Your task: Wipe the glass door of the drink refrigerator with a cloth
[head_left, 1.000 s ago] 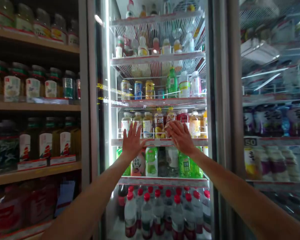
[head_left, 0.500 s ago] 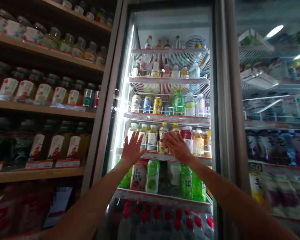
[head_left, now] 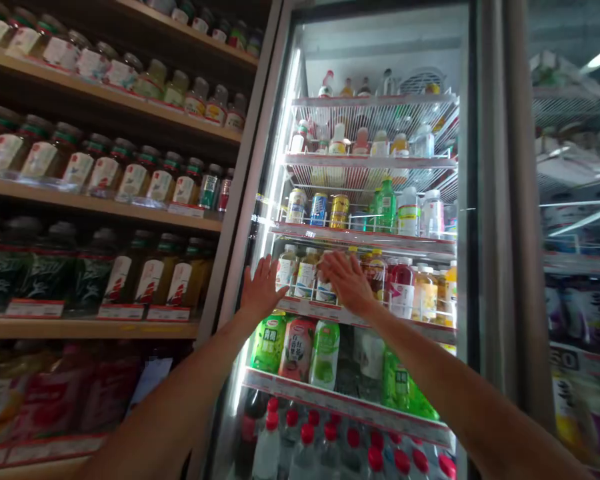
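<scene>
My left hand [head_left: 261, 288] is raised with its fingers spread, in front of the left side of a lit drinks fridge [head_left: 383, 245]. It is nearest to a pale-labelled bottle [head_left: 286, 270] on a middle shelf. Held out at about the same height, my right hand [head_left: 349, 283] has its fingers stretched and nothing in them. Behind it stand dark yellow bottles [head_left: 377, 273] and a red juice bottle [head_left: 403, 290]. Whether either hand touches anything cannot be made out. Below are green drink bottles [head_left: 325, 357] and a pink-red bottle [head_left: 296, 350].
Wooden shelves [head_left: 95, 327] with rows of bottles and jars stand at the left. The fridge's metal frame [head_left: 497, 200] separates it from another stocked fridge at the right. Red-capped bottles [head_left: 307, 437] fill the bottom. Cans [head_left: 339, 212] stand higher up.
My view has turned left, so the fridge sits further right and more of the wooden shelves shows. Both hands stay raised and outstretched; the right now appears in front of bottles further left.
</scene>
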A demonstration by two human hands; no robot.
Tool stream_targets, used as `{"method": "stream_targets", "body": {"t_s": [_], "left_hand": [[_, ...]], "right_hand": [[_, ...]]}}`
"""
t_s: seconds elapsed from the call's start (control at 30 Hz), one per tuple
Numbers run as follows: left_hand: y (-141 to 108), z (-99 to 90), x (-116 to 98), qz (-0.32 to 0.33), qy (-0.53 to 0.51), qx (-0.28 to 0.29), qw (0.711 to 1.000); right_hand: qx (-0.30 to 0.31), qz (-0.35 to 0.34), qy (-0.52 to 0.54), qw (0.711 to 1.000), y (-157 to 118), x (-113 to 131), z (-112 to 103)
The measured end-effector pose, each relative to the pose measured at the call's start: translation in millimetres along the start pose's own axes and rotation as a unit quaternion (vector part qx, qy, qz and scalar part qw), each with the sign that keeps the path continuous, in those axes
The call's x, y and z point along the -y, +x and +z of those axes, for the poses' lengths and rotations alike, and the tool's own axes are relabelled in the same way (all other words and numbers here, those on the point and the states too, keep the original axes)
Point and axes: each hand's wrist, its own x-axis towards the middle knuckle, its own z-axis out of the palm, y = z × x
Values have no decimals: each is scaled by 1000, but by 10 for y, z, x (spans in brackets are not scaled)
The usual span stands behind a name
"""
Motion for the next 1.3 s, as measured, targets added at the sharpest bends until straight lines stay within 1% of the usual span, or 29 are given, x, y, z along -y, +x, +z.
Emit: {"method": "stream_targets", "body": {"t_s": [0.03,0.1,0.13,0.17,0.2,0.23,0.3,0.33,0.37,0.4,0.43,0.5,0.53,0.57,0.6,0.63,0.67,0.73,0.77,0.8,0.83,0.87,0.9,1.0,1.03,1.07,1.13,1.23,1.3], "left_hand": [[2,16,72,-11,0,0,1000],[-8,59,208,-26,-1,1,1000],[-17,82,264,-27,-2,3,1000],[-28,104,308,-21,-3,5,1000],[-37,121,340,-13,-5,5,1000],[-41,132,359,-6,-7,3,1000],[-24,125,369,5,-10,-3,1000],[0,106,366,8,-11,-5,1000],[35,75,363,8,-13,-6,1000],[78,36,362,7,-14,-7,1000],[127,-9,366,9,-15,-9,1000],[231,-105,390,13,-19,-18,1000],[279,-147,408,14,-20,-25,999],[321,-183,429,14,-21,-33,999],[358,-209,451,14,-20,-42,999],[387,-226,471,13,-20,-50,998],[410,-234,489,12,-20,-56,998],[438,-235,521,11,-21,-63,998],[444,-233,537,11,-22,-64,998],[445,-233,555,9,-21,-65,998],[443,-238,578,7,-18,-67,998],[437,-248,607,5,-14,-70,997],[429,-262,642,6,-10,-71,997],[392,-308,780,-1,6,-57,998],[379,-318,830,-7,10,-49,999],[367,-323,878,-17,14,-40,999],[351,-317,961,-35,18,-31,999],[356,-292,1045,-40,17,-32,999],[387,-282,1086,-34,14,-42,998]], "right_hand": [[-31,60,-9,998,75,-82,-14],[-92,173,-20,981,238,-206,-17],[-109,202,-19,973,308,-217,-1],[-112,206,-15,972,362,-187,26],[-103,187,-6,977,399,-121,61],[-84,148,4,985,420,-35,100],[-33,50,22,998,439,124,166],[-14,11,26,1000,452,162,185],[-6,-8,25,1000,476,159,190],[-14,-1,20,1000,514,116,182],[-38,30,13,999,565,43,162],[-99,129,-4,987,686,-117,111],[-120,174,-11,977,742,-166,91],[-125,202,-16,971,786,-172,83],[-116,208,-18,971,814,-130,89],[-93,189,-16,977,827,-43,111],[-64,147,-9,987,827,77,147],[-9,30,15,999,807,345,239],[10,-24,27,999,801,454,282],[20,-62,37,997,804,526,315],[21,-78,43,996,823,557,334],[12,-68,44,997,859,547,337],[-3,-36,42,998,912,507,328],[-43,90,33,994,1126,352,276],[-48,112,33,992,1194,341,272],[-47,116,37,991,1248,365,283],[-36,80,48,995,1304,516,350],[-13,-17,68,997,1283,846,506],[5,-85,80,993,1277,977,580]]}}
